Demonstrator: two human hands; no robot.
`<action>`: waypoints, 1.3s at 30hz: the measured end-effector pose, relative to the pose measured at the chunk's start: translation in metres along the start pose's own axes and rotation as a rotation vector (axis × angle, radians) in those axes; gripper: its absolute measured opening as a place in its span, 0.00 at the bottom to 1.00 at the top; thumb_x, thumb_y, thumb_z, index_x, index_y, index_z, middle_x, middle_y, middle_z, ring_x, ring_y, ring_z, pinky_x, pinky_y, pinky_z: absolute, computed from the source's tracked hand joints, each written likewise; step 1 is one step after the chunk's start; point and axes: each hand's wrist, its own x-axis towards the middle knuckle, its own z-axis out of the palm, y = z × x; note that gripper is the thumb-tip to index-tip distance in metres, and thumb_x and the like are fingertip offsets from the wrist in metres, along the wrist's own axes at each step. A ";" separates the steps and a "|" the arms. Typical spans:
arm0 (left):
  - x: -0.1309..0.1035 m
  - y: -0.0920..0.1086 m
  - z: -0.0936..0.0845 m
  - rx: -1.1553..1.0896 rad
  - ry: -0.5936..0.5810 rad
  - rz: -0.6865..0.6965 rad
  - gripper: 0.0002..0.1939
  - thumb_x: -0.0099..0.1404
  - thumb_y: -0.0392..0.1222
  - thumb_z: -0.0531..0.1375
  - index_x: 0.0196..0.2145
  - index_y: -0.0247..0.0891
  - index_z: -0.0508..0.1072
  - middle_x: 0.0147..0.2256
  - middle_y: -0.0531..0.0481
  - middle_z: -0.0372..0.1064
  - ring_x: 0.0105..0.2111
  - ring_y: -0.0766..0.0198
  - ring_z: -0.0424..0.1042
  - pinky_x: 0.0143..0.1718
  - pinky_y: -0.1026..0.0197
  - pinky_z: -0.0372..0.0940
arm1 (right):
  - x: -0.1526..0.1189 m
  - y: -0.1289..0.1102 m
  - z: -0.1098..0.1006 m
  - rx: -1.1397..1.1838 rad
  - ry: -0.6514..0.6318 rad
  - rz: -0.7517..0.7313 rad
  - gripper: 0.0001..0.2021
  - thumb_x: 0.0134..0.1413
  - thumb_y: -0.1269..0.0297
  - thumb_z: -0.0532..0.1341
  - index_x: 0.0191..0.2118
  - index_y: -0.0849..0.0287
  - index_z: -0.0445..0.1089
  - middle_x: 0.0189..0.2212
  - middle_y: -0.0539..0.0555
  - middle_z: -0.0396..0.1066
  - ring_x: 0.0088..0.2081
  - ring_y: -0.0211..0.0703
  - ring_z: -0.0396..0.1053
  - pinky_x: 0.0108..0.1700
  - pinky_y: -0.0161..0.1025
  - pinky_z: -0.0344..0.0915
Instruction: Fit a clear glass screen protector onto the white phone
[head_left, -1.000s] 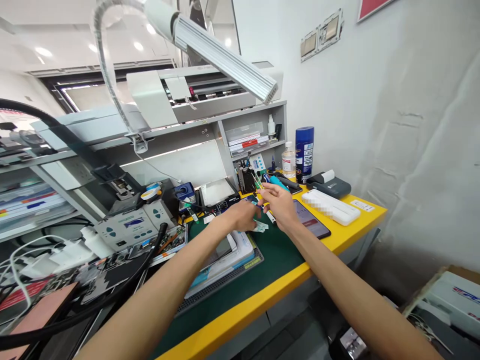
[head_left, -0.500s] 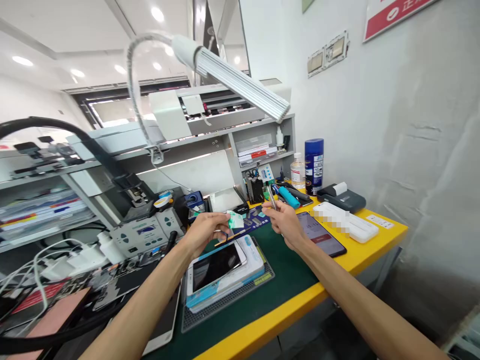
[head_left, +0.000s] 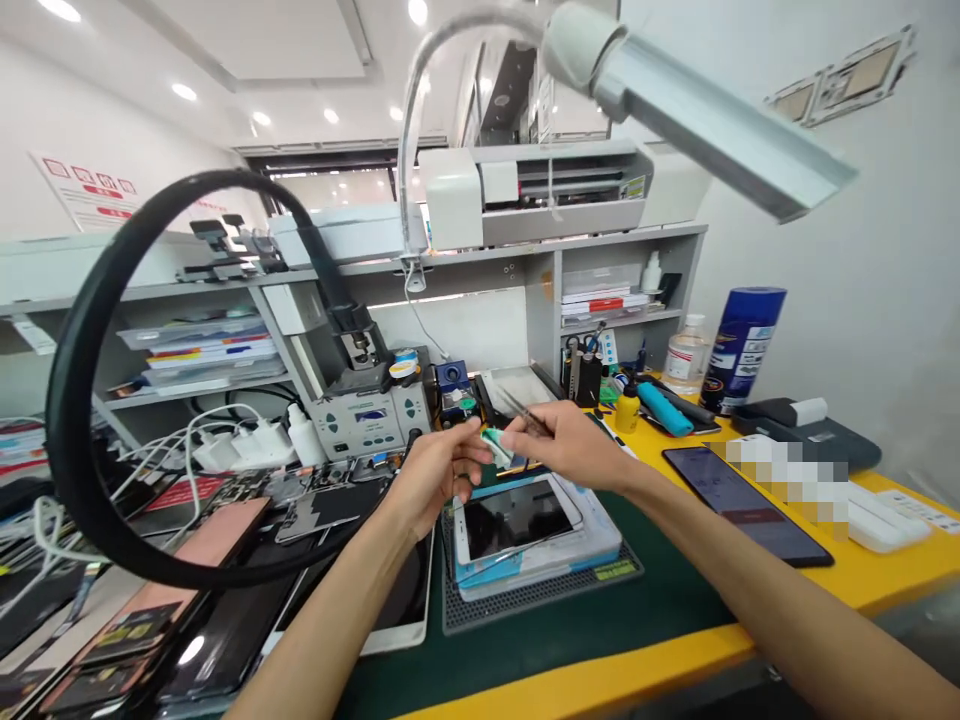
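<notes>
My left hand (head_left: pixel 442 470) pinches a small white-and-green sheet (head_left: pixel 497 447) between thumb and fingertips. Tweezers (head_left: pixel 517 405) are held in my right hand (head_left: pixel 581 445), their tips pointing up and to the left. The thumb and finger of that hand also meet the sheet's right side, so both hands are close together. Just below them lies a white-framed phone (head_left: pixel 517 520) with a dark screen. It rests on a white-and-blue box (head_left: pixel 592 550), which sits on a grey perforated mat (head_left: pixel 454 615).
A dark phone (head_left: pixel 742 505) lies right of my arm. Behind it stand a blue spray can (head_left: pixel 742 345) and a clear bottle (head_left: pixel 684 355). A thick black hose (head_left: pixel 67 430) loops at the left over phone parts. A lamp (head_left: pixel 697 115) hangs above.
My right hand has moved left to meet my left hand at the sheet, bringing the tweezers along. The view has turned left.
</notes>
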 end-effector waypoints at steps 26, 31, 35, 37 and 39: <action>-0.026 -0.002 0.006 0.199 -0.200 0.085 0.10 0.58 0.45 0.67 0.30 0.37 0.72 0.26 0.57 0.59 0.21 0.74 0.47 0.22 0.64 0.43 | -0.005 0.012 0.000 0.915 -0.129 0.318 0.12 0.50 0.65 0.69 0.26 0.60 0.66 0.16 0.39 0.45 0.18 0.27 0.38 0.18 0.28 0.38; -0.027 0.000 0.006 -0.026 -0.163 0.050 0.08 0.53 0.40 0.66 0.26 0.36 0.70 0.24 0.57 0.58 0.21 0.73 0.52 0.21 0.67 0.46 | -0.006 0.013 -0.001 0.934 -0.105 0.364 0.12 0.48 0.65 0.69 0.26 0.60 0.65 0.16 0.39 0.45 0.18 0.27 0.38 0.18 0.28 0.37; -0.027 0.001 0.005 -0.185 -0.146 -0.044 0.12 0.53 0.42 0.70 0.30 0.35 0.73 0.26 0.54 0.63 0.22 0.73 0.55 0.18 0.69 0.45 | -0.006 0.017 0.003 0.836 -0.015 0.313 0.13 0.50 0.62 0.70 0.27 0.60 0.66 0.16 0.39 0.45 0.18 0.27 0.38 0.20 0.30 0.36; -0.026 0.002 0.005 -0.219 -0.052 -0.003 0.13 0.53 0.43 0.72 0.30 0.34 0.75 0.28 0.53 0.65 0.22 0.74 0.55 0.17 0.70 0.47 | -0.006 0.019 0.005 0.733 0.043 0.253 0.14 0.54 0.56 0.68 0.29 0.61 0.69 0.18 0.40 0.47 0.18 0.27 0.39 0.20 0.31 0.35; -0.024 0.002 0.004 -0.251 0.033 0.060 0.12 0.53 0.44 0.72 0.30 0.34 0.76 0.29 0.53 0.66 0.23 0.73 0.57 0.17 0.70 0.50 | -0.007 0.020 0.007 0.627 0.082 0.194 0.19 0.60 0.48 0.63 0.31 0.62 0.72 0.19 0.42 0.48 0.18 0.28 0.40 0.20 0.33 0.36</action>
